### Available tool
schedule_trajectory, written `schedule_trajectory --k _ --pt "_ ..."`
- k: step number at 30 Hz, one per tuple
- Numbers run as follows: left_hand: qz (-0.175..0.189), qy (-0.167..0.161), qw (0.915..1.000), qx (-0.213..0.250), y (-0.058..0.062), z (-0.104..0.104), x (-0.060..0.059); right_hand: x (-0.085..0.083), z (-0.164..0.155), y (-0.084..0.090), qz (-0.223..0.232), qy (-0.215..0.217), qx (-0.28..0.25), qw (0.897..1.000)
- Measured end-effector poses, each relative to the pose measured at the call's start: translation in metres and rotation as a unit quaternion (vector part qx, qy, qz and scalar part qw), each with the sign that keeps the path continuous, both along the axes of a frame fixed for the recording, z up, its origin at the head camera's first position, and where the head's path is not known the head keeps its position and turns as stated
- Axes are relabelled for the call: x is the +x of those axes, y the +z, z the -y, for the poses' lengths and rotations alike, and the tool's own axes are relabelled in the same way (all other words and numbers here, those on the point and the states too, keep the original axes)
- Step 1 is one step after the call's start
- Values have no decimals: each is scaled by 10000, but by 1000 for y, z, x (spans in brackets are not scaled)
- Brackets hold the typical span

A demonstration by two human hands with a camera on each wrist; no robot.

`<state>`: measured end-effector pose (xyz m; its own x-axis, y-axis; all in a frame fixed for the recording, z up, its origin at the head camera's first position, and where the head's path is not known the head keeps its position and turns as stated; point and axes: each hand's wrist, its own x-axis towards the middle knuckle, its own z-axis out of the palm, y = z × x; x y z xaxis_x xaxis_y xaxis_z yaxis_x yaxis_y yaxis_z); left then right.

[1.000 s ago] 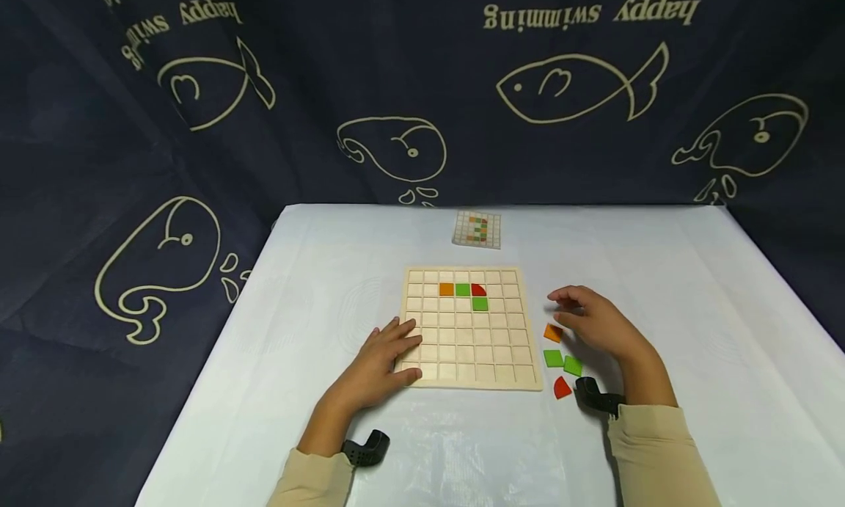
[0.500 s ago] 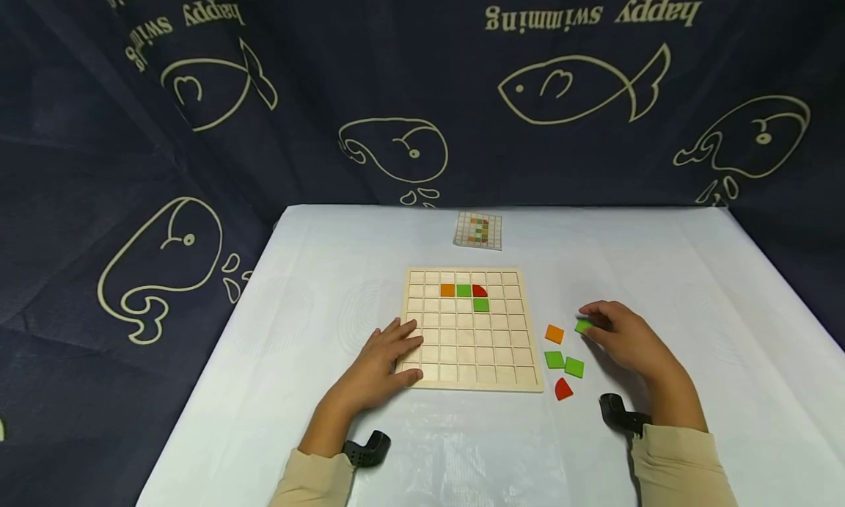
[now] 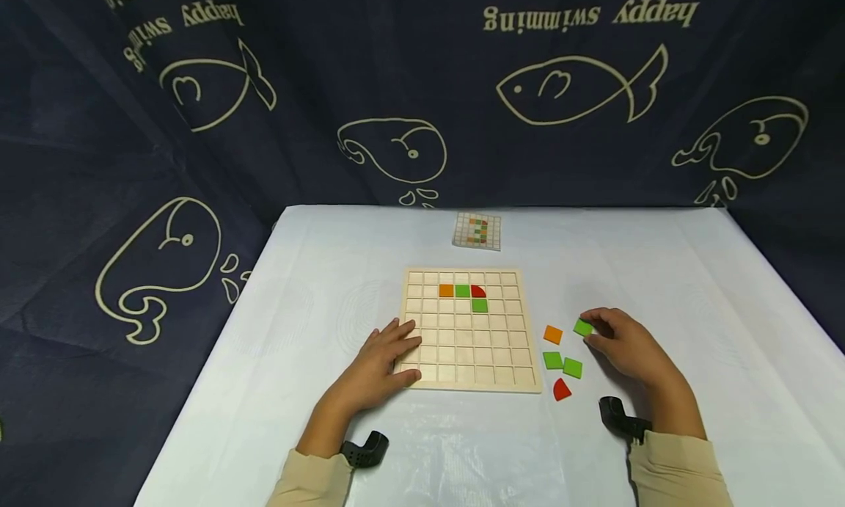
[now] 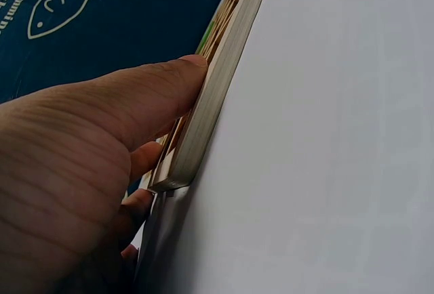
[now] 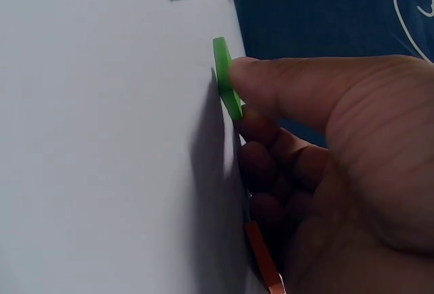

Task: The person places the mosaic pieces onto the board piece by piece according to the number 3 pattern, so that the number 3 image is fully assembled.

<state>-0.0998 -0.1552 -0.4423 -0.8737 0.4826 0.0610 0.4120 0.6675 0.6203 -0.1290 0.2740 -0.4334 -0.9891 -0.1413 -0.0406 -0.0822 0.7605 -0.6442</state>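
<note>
- Pale wooden grid board (image 3: 470, 329), flat with shallow square cells, lies between the hands; four tiles sit in its far rows: orange square (image 3: 447, 290), green square (image 3: 463, 290), red quarter-round (image 3: 478, 291), and a second green square (image 3: 480, 305) just below the red one.
- Judging by the many bare cells, the filling is at an early stage (small printed pattern card (image 3: 477, 230) lies beyond the board, too small to read).
- Right hand (image 3: 623, 345) pinches a green square tile (image 3: 583, 327) at its fingertips; in the right wrist view the thumb presses its edge (image 5: 226, 80), and the tile is tipped up off the white table cover (image 3: 693, 287). It is well right of the board, not yet placed.
- Loose tiles just left of the right hand: orange square tile (image 3: 552, 334), two more green squares (image 3: 561, 364), red quarter-round tile (image 3: 561, 389). All thin, smooth, matte.
- Left hand (image 3: 383, 360) rests on the board's near left corner, fingers spread on top, thumb against the side edge (image 4: 217, 104).
- Dark blue cloth with fish and whale outlines (image 3: 396, 89) hangs behind.
</note>
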Motion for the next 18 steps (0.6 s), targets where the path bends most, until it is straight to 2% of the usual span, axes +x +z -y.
schedule_trajectory --k 8,18 --pt "59 7 10000 -3 3 1 0 0 1 -2 -69 -46 117 9999" --pt "-31 6 10000 4 1 1 1 -1 2 -2 -185 50 223 9996"
